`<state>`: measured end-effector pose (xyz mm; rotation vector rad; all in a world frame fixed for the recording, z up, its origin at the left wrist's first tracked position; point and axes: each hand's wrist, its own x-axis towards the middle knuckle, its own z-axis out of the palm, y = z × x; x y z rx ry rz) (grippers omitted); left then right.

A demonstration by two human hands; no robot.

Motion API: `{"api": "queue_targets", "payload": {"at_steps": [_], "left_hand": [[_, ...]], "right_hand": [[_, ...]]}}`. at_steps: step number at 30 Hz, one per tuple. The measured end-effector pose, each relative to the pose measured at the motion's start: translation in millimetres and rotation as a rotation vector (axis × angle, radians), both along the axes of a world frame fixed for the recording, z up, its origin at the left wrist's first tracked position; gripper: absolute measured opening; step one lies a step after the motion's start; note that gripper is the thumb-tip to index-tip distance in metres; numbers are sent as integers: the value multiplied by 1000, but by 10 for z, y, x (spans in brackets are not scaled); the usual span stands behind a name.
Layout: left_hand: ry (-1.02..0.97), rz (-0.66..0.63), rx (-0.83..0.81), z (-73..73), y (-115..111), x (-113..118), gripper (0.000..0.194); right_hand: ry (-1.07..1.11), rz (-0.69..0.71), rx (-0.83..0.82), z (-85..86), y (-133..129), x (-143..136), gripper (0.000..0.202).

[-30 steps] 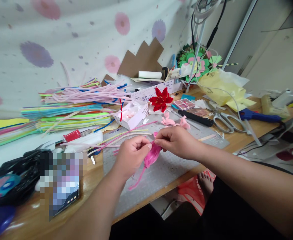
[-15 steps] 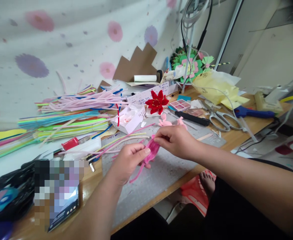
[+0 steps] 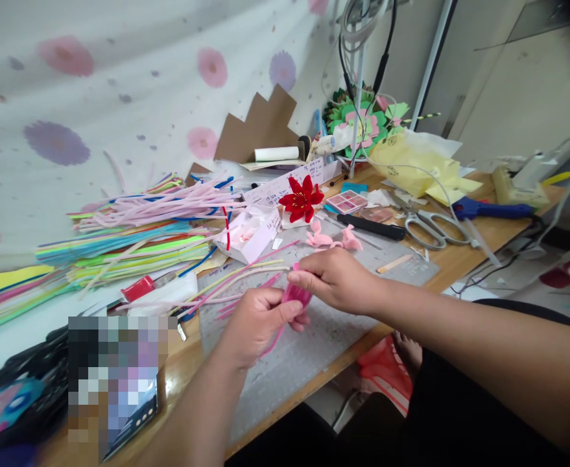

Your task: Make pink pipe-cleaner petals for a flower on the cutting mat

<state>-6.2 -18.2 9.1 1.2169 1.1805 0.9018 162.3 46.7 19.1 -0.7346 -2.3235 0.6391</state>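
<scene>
A bundle of pink fuzzy stems (image 3: 298, 296) is held between my two hands above the grey mat (image 3: 333, 350). My left hand (image 3: 270, 318) pinches its lower part, and a loose pink end hangs below the fingers. At the top of the bundle, my right hand (image 3: 331, 279) is closed with thumb and fingers together; the fingers hide part of it. Beyond my hands a red fuzzy flower (image 3: 301, 199) stands by a white box (image 3: 253, 233), and light pink fuzzy pieces (image 3: 350, 239) lie near my right hand.
Colourful fuzzy stems (image 3: 139, 250) are heaped at the left, with a phone (image 3: 136, 415) in front. Scissors (image 3: 433, 230), a black-handled tool (image 3: 372, 227), a blue glue gun (image 3: 493, 209) and a yellow bag (image 3: 414, 165) lie at the right. A wooden stick (image 3: 393, 263) rests on the mat.
Both hands have come closer together around the pink bundle, and my left fingers now cover more of it. The view has shifted slightly, showing more of the light pink pieces.
</scene>
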Motion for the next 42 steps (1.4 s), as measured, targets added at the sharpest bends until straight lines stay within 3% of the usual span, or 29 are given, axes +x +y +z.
{"api": "queue_targets", "payload": {"at_steps": [4, 9, 15, 18, 21, 29, 36, 42], "left_hand": [[-135, -84, -33, -24, -40, 7, 23], [-140, -98, -16, -45, -56, 25, 21], [-263, -178, 158, -28, -108, -5, 23], [-303, -254, 227, -31, -140, -21, 25], [-321, -311, 246, -36, -154, -30, 26], [-262, -277, 258, -35, -154, -34, 25], [-218, -213, 220, -45, -154, 2, 27], [-179, -169, 287, -35, -176, 29, 28]], "right_hand": [[106, 28, -31, -43, 44, -2, 43], [155, 78, -97, 7, 45, 28, 44], [478, 318, -643, 23, -43, -1, 42], [664, 374, -895, -25, -168, -63, 41], [771, 414, -1019, -56, -256, -112, 41], [701, 352, -932, -58, -180, -115, 39], [464, 430, -796, -9, -223, -87, 44], [465, 439, -785, -50, -250, -112, 44]]}}
